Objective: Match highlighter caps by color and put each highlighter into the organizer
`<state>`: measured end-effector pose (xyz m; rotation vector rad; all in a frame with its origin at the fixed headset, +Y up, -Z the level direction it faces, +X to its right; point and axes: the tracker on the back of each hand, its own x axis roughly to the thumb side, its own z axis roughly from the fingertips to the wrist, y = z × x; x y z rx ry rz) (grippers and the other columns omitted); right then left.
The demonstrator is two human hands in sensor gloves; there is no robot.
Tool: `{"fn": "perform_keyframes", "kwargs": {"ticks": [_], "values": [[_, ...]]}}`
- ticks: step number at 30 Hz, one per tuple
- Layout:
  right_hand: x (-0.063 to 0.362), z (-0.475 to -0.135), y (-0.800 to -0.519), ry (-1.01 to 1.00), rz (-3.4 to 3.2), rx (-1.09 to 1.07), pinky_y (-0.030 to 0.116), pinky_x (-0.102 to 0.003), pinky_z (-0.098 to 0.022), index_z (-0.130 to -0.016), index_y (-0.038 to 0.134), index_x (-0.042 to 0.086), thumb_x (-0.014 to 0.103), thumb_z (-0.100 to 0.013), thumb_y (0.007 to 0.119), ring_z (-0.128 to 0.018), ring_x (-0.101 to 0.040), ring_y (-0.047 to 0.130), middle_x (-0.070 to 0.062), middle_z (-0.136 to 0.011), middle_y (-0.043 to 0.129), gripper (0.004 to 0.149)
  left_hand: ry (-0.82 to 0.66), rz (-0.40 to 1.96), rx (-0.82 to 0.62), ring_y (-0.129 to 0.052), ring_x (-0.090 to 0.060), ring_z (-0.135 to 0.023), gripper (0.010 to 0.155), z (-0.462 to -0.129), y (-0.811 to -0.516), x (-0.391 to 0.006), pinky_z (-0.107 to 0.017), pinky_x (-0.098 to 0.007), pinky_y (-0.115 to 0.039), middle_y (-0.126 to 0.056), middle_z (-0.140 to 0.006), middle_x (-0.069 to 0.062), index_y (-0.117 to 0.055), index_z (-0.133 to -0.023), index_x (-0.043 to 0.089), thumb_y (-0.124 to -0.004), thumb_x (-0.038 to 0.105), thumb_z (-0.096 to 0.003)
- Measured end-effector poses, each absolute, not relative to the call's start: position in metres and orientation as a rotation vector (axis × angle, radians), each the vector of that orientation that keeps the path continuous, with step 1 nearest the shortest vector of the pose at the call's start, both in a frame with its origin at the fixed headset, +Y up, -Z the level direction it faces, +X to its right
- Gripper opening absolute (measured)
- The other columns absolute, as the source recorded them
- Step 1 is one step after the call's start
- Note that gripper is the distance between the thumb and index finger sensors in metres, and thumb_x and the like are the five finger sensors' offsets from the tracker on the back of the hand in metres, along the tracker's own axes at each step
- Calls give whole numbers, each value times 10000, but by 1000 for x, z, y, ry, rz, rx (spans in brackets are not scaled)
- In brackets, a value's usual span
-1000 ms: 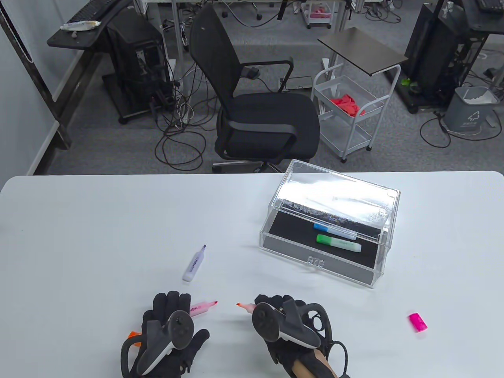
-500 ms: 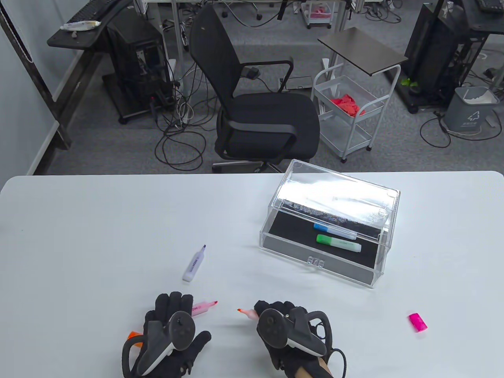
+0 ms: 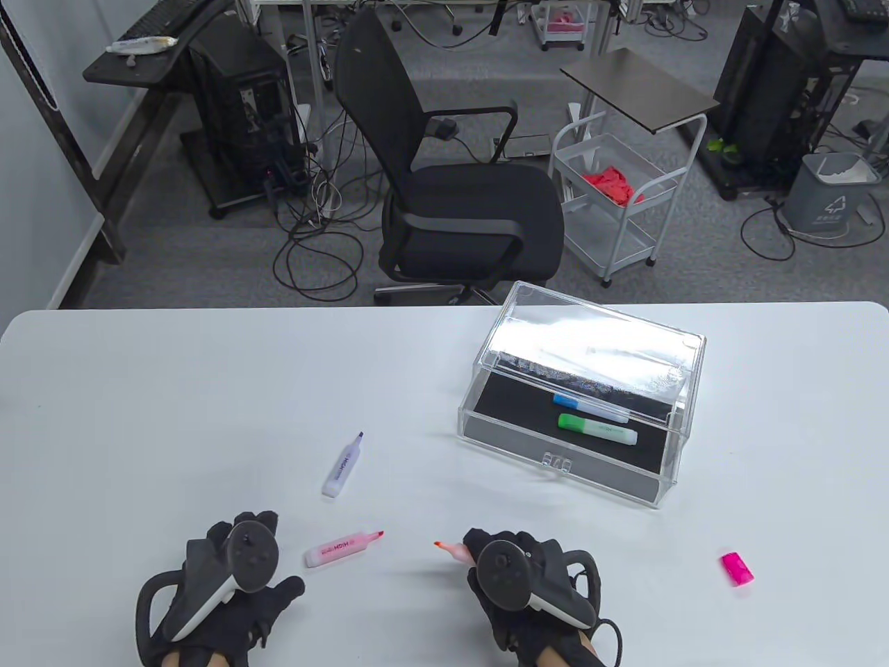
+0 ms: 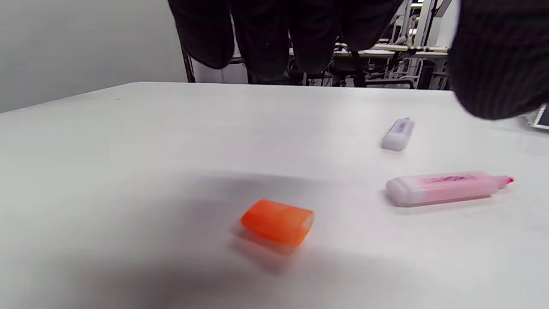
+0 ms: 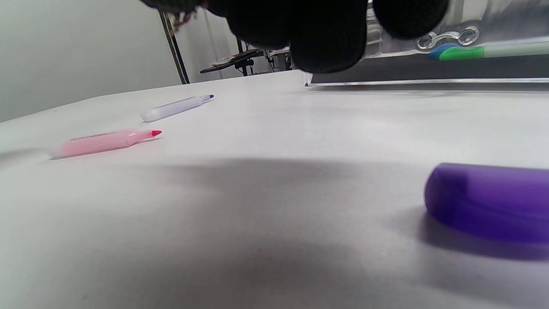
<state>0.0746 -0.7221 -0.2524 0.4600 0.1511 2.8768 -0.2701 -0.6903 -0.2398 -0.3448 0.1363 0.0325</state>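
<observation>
Sliding left and clear of the pink highlighter (image 3: 344,547), the left hand (image 3: 222,590) now hovers open-fingered over the orange cap (image 4: 277,221), while the right hand (image 3: 528,583) has edged right, still gripping the uncapped orange highlighter (image 3: 453,550). With cap and marker this close, the orange pairing looks imminent. Pink and purple highlighter (image 3: 343,466) wait bare on the table (image 3: 173,389); the organizer (image 3: 580,403) holds blue and green.

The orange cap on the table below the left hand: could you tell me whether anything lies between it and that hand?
Nothing visible does. In the left wrist view the orange cap lies alone on bare table, the left hand's fingers hanging above it. The pink highlighter lies off to one side.
</observation>
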Motion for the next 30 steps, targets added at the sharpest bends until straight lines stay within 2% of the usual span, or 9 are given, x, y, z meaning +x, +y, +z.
{"fn": "perform_keyframes", "kwargs": {"ticks": [2,6,10,20,25,30], "values": [[74,-252,-723,154,2871,461,605,-605,-592,-962,494,230,375,-437,681,-743,-303,799,-57,-817,739,575,138,-10,-402,-601,-248,-1167,919,-241,-698,-278,-832,-493,-579,-443,-1191,127,-331,-1095,423,-806,705,-360],[73,-251,-725,173,2874,466,606,-604,-593,-963,497,232,375,-438,683,-747,-304,797,-58,-821,738,575,168,-46,-502,-620,-219,-1164,869,-243,-718,-293,-830,-478,-599,-450,-1185,142,-357,-1088,431,-861,598,-400],[72,-252,-727,193,2877,471,605,-605,-593,-963,496,234,374,-438,683,-750,-304,795,-59,-824,736,575,194,-128,-537,-661,-184,-1152,837,-244,-731,-298,-829,-458,-618,-471,-1175,169,-384,-1077,455,-901,506,-420],[72,-252,-728,238,2856,484,602,-605,-595,-964,495,236,373,-440,685,-755,-308,789,-60,-830,730,574,172,-130,-505,-775,-158,-1073,775,-248,-752,-297,-805,-443,-676,-559,-1136,177,-459,-1054,485,-900,504,-416],[72,-252,-728,250,2856,491,600,-605,-596,-965,493,237,372,-440,686,-759,-309,786,-60,-835,726,576,170,-135,-455,-828,-144,-1012,647,-248,-755,-296,-782,-413,-720,-617,-1090,182,-616,-996,482,-898,491,-413],[71,-252,-729,249,2858,497,599,-605,-599,-965,502,250,371,-440,689,-765,-311,782,-60,-840,723,570,169,-139,-431,-867,-151,-974,608,-247,-755,-295,-765,-408,-747,-689,-1041,166,-649,-975,469,-871,507,-410]]}}
